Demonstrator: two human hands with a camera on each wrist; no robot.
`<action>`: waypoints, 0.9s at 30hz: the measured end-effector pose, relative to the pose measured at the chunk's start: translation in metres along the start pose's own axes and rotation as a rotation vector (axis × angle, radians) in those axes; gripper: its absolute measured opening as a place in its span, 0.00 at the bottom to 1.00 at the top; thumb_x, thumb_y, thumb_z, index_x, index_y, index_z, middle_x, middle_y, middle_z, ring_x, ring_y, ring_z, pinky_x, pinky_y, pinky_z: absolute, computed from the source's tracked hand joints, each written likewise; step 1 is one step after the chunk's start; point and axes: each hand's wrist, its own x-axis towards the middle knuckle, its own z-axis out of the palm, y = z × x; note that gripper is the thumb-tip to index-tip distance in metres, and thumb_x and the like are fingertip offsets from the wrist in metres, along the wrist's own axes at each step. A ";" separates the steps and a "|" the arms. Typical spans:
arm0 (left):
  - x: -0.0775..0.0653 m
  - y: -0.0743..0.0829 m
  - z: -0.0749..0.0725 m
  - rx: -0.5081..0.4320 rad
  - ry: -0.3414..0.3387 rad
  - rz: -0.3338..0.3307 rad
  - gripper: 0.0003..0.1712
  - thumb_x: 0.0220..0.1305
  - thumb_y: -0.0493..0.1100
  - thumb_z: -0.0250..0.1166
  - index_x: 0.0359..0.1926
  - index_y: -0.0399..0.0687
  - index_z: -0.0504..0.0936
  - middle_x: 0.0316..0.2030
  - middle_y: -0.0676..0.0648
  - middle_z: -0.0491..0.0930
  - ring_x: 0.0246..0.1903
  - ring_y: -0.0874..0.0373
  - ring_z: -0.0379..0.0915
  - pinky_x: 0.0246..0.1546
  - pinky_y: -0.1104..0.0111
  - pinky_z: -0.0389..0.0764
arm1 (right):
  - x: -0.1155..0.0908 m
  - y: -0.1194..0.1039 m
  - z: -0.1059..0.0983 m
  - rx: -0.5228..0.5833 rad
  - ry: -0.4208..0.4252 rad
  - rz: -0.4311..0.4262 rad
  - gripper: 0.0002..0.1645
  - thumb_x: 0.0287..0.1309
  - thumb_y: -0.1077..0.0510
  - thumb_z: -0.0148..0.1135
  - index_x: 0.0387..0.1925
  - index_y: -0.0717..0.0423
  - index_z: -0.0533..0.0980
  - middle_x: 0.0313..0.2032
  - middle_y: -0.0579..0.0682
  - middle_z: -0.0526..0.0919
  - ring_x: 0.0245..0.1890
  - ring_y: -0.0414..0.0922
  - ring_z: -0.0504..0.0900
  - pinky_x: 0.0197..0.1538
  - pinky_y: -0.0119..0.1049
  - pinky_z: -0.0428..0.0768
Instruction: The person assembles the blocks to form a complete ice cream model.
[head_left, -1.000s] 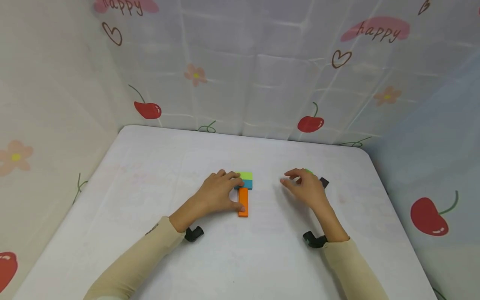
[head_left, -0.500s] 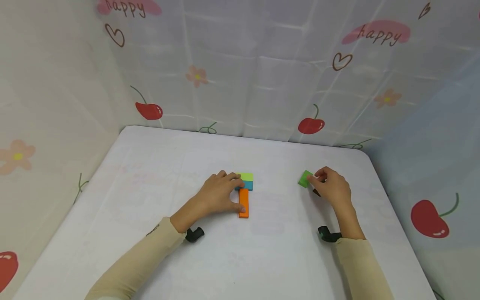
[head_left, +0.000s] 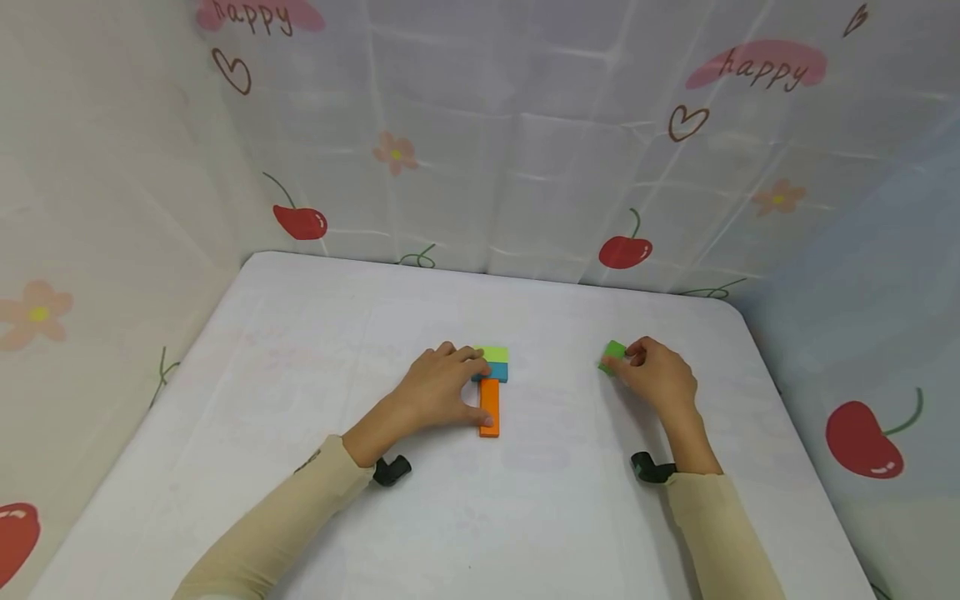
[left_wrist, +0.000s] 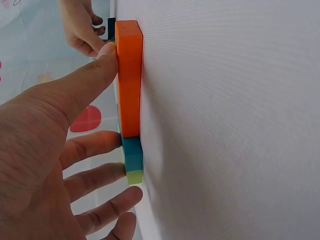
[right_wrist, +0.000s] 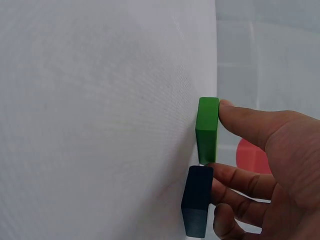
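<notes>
My left hand (head_left: 435, 385) rests over a line of blocks with its fingers spread. Its thumb touches the upper side of an orange block (head_left: 489, 404), and a fingertip reaches a blue block (head_left: 498, 372). Beyond the blue one lies a yellow-green block (head_left: 495, 354), flush against it. Over to the right, my right hand (head_left: 660, 377) pinches a green block (right_wrist: 207, 120) between thumb and index finger. Beside that, in the right wrist view, a dark block (right_wrist: 197, 192) lies close to the other fingers; the hand hides it from the head view.
A white table (head_left: 480, 517) carries the blocks. Behind it hangs a patterned curtain (head_left: 525, 150) with cherries and hearts, and similar sheets stand on both sides. A black wrist device (head_left: 392, 471) sits by the left cuff, another black device (head_left: 651, 468) by the right.
My right hand first moved right, off the green block toward the dark one, then slightly back left onto the green block. My left hand has stayed over its blocks.
</notes>
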 end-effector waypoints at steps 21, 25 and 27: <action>0.000 0.000 0.002 0.014 -0.006 -0.010 0.44 0.54 0.77 0.76 0.68 0.66 0.82 0.78 0.52 0.73 0.63 0.50 0.72 0.63 0.53 0.75 | 0.004 -0.004 0.006 0.055 0.007 -0.038 0.30 0.68 0.38 0.70 0.58 0.57 0.83 0.47 0.60 0.88 0.43 0.55 0.84 0.36 0.39 0.73; -0.001 0.001 0.001 0.015 -0.005 -0.012 0.44 0.55 0.77 0.76 0.68 0.66 0.82 0.78 0.52 0.73 0.63 0.51 0.72 0.63 0.53 0.74 | 0.006 -0.009 0.007 0.061 -0.003 -0.069 0.27 0.71 0.43 0.67 0.62 0.55 0.83 0.51 0.63 0.89 0.47 0.60 0.86 0.38 0.44 0.76; -0.001 0.001 0.002 0.014 -0.005 -0.014 0.44 0.55 0.77 0.76 0.68 0.66 0.82 0.77 0.53 0.73 0.63 0.51 0.72 0.63 0.53 0.74 | 0.007 -0.011 0.008 0.055 -0.007 -0.085 0.26 0.73 0.44 0.65 0.64 0.53 0.83 0.53 0.63 0.89 0.51 0.63 0.85 0.44 0.50 0.75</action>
